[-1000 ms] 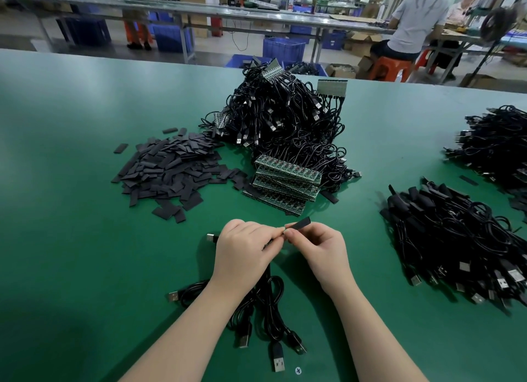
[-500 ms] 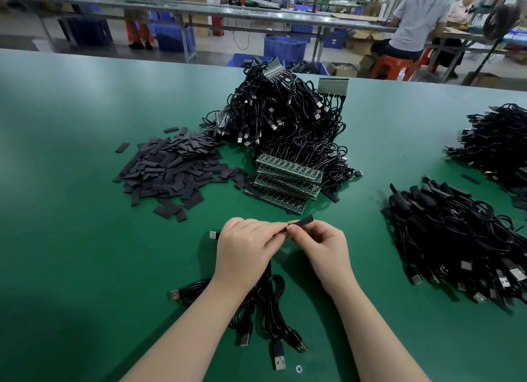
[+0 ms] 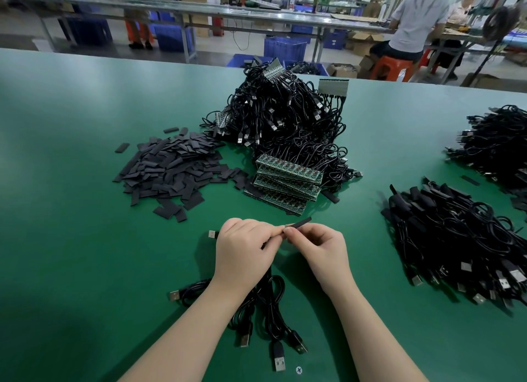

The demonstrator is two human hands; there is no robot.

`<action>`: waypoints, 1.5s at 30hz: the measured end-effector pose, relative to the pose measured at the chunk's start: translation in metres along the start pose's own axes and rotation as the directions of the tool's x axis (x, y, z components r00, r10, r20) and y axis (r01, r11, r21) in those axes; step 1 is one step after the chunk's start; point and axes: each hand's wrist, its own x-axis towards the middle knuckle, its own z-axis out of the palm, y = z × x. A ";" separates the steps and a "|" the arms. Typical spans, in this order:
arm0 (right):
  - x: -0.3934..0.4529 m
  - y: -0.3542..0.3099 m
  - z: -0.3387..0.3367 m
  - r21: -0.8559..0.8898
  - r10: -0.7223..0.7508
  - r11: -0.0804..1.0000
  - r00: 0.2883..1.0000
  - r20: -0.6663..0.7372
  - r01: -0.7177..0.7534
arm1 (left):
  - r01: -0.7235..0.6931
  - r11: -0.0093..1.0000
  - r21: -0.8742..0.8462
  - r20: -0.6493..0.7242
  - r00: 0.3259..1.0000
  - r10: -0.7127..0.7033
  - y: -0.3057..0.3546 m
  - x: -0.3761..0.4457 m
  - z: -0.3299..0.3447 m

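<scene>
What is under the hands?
Black USB cables lie on the green table beneath the left hand and right hand, which pinches a black sleeve. How far they run inside the left grip is covered.

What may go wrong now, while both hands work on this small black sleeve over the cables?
The black sleeve is pinched only by fingertips of the right hand; it may slip and drop among the cables. The left hand grips several cables together, so their loose ends may tangle or snag when it moves.
</scene>
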 end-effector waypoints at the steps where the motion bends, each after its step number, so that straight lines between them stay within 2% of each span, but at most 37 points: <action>1: 0.000 0.000 0.000 0.000 0.002 1.000 1.000 0.005 -0.002 | -0.008 1.000 0.001 -0.006 1.000 0.008 0.000 0.000 0.000; 8: 0.001 0.002 -0.002 0.000 0.014 1.000 0.999 0.040 -0.014 | -0.059 0.998 -0.004 -0.048 0.997 0.059 0.000 0.000 -0.001; 13: 0.000 0.000 0.001 0.002 -0.007 1.000 0.999 0.045 0.007 | 0.023 1.000 -0.021 -0.017 1.000 -0.023 0.003 0.000 -0.003; 17: 0.000 0.000 0.001 0.112 0.016 0.994 1.000 0.007 -0.017 | 0.056 0.998 -0.028 -0.005 0.998 -0.057 0.002 0.001 -0.003; 26: 0.000 -0.003 -0.001 0.101 0.006 0.995 1.000 0.011 -0.007 | -0.019 0.999 -0.030 0.013 1.000 0.019 -0.002 0.000 -0.001; 32: 0.000 -0.004 -0.001 0.066 0.018 0.998 0.999 0.035 -0.020 | 0.002 0.999 -0.035 0.009 1.000 -0.002 -0.001 0.001 -0.001; 35: -0.001 -0.003 0.002 0.099 0.017 0.995 1.000 -0.004 -0.017 | 0.064 0.997 -0.051 -0.001 0.998 -0.064 0.000 0.001 -0.001; 39: -0.002 -0.002 0.002 0.225 0.071 0.973 0.993 -0.097 -0.048 | 0.081 0.996 -0.049 -0.012 0.997 -0.082 -0.001 -0.001 -0.001; 45: -0.003 -0.003 0.002 0.236 0.017 0.972 0.991 -0.132 0.014 | 0.087 0.995 -0.053 0.016 0.996 -0.087 -0.001 -0.001 -0.001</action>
